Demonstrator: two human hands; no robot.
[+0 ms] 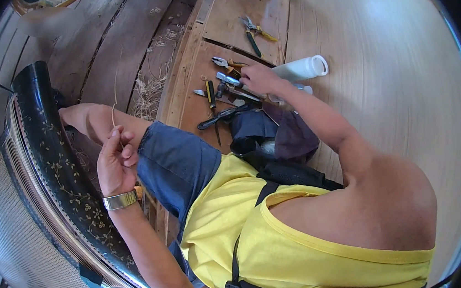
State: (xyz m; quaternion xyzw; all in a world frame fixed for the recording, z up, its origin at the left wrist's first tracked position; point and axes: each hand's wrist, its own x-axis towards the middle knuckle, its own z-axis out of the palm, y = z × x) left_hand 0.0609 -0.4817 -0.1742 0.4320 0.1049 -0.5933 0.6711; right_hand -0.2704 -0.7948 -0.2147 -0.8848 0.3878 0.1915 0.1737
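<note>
My left hand (117, 161), a gold watch on its wrist, pinches a thin pale cane strand (114, 102) that stands up from the fingertips. Close to its left is a curved black panel (72, 176) with gold floral decoration, bordering a woven cane surface (24, 219). Across the low wooden bench, my right hand (262, 80) is curled at the orange handles of a pair of pliers (221, 62); its fingertips are partly hidden. Beside those fingers lies a hammer (228, 79). A yellow-and-black screwdriver (210, 93) and a knife (203, 94) lie nearer to me.
Green-and-yellow snips (252, 37) lie farther back on the bench (307, 20). A white cylindrical bottle (304, 68) rests on its side by my right wrist. Dark cloth pouches (251, 128) sit by my hip. Cane shavings (151, 93) litter the plank floor (116, 55).
</note>
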